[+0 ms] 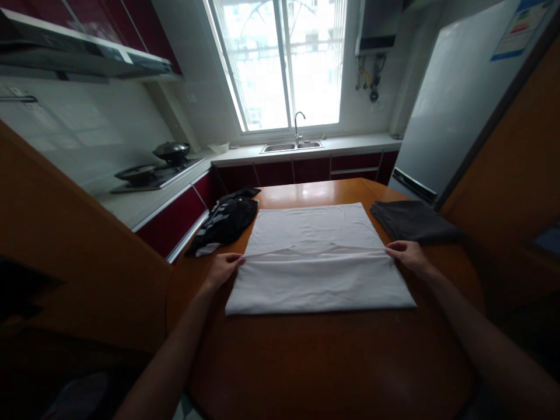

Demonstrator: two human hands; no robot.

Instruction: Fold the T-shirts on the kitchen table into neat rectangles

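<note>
A white cloth garment (321, 286), perhaps a shirt, lies spread on the wooden table (328, 361), with its near part doubled over so that a loose edge runs across the middle. At the left end of that edge, my left hand (224, 268) pinches the fabric between thumb and fingers. Level with it on the other side, my right hand (408, 255) pinches the right end of the same edge. The far part of the garment lies flat, with light wrinkles.
Left of the white garment lies a crumpled black garment (230, 219) with pale markings. A folded dark grey cloth (413, 220) rests at the right. Beyond are a sink (280, 147), a stove with a lidded wok (171, 151), and a fridge (459, 93).
</note>
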